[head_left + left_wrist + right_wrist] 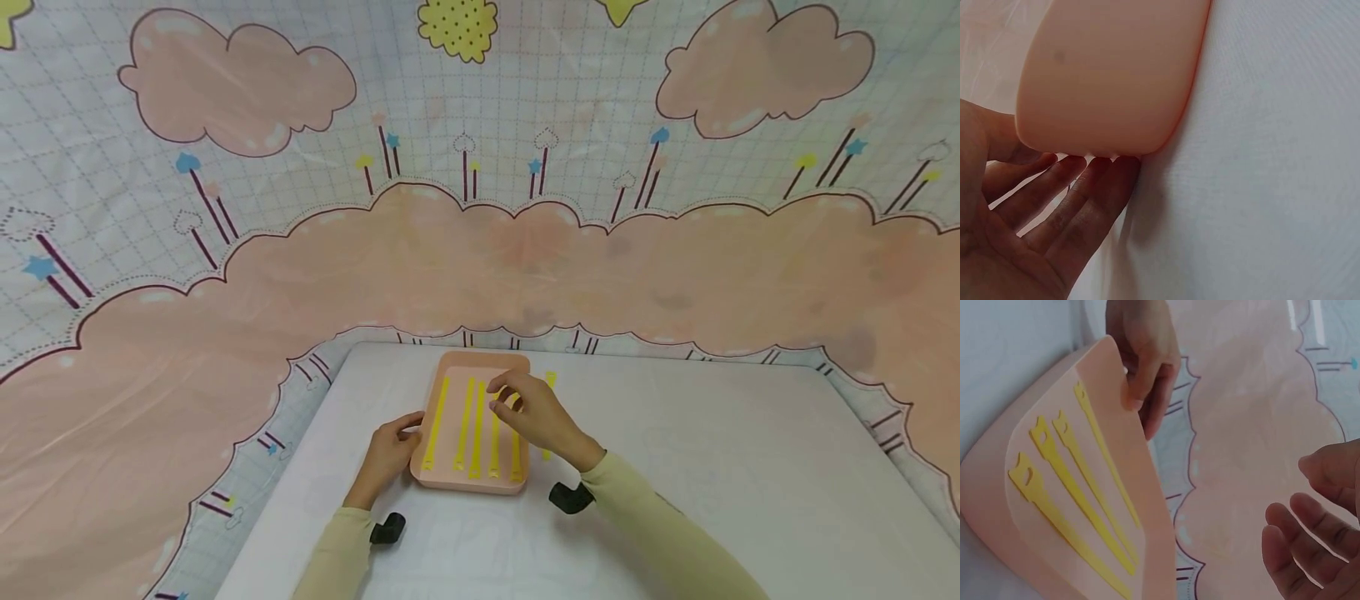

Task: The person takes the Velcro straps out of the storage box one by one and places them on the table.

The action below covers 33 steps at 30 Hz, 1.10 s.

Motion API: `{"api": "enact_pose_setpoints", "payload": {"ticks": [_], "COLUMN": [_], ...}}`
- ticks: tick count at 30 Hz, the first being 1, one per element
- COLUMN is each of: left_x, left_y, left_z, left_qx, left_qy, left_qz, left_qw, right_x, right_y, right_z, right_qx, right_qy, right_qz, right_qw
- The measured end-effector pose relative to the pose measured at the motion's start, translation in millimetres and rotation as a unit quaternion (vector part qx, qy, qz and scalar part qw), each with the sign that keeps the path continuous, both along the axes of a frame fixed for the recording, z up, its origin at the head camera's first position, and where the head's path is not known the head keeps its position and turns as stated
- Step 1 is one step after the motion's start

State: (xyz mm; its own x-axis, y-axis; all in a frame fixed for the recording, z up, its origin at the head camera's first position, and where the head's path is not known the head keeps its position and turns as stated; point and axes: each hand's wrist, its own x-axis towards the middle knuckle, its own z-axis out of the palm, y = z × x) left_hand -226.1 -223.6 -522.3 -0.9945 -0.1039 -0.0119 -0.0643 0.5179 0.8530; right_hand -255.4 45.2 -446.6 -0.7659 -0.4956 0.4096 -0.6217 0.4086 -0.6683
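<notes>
A peach-coloured tray (486, 360) lies on the white table with several yellow strap-like ties (439, 425) laid lengthwise in it. In the right wrist view, each tie (1054, 512) has a wide notched head with a slot. At the tray's left side, my left hand (386, 457) touches the outer wall; the left wrist view has its fingertips (1124, 167) against the tray's side. My right hand (542, 414) hovers over the tray's right part, fingers loosely bent and holding nothing. Another yellow tie (551, 378) lies right of the tray, partly hidden behind that hand.
The white tabletop (712, 467) stretches out to the right of the tray. A patterned cloth (525, 267) with clouds and stars rises behind the table and hangs past its edges. Dark wrist-worn devices (572, 497) sit by both sleeves.
</notes>
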Motion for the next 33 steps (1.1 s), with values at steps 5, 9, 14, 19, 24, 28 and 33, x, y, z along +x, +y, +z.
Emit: {"api": "enact_pose_setpoints", "payload": {"ticks": [5,9,14,19,24,28,33], "left_x": [-0.2,0.1,-1.4,-4.4,-3.3,-1.8,-1.2], "left_y": [0.2,0.1,-1.2,-2.0,-1.5,-1.4,-1.7], "left_z": [-1.5,-3.4,-5.5,-9.2,-7.7,-6.0,-5.5], "left_qx": [0.000,-0.002,-0.007,-0.013,-0.012,-0.009,-0.003], "left_qy": [-0.003,-0.005,0.004,0.008,0.008,0.011,0.015], "left_qz": [0.001,0.003,0.002,-0.002,-0.001,-0.003,-0.007], "left_qw": [1.0000,1.0000,1.0000,0.9999,0.9999,0.9999,0.9999], "right_x": [1.4,3.6,4.6,1.9,-1.4,-5.6,-13.4], "right_y": [-9,-16,-24,-34,-44,-49,-52], "right_z": [-0.1,-0.8,-0.1,-1.5,-4.4,-6.5,-8.1], "right_qx": [0.026,0.057,0.095,0.156,0.209,0.248,0.285], "right_qy": [0.034,0.059,0.095,0.134,0.134,0.144,0.161], "right_qz": [0.027,0.036,0.041,0.043,0.058,0.068,0.081], "right_qw": [0.9987,0.9960,0.9901,0.9776,0.9670,0.9555,0.9415]}}
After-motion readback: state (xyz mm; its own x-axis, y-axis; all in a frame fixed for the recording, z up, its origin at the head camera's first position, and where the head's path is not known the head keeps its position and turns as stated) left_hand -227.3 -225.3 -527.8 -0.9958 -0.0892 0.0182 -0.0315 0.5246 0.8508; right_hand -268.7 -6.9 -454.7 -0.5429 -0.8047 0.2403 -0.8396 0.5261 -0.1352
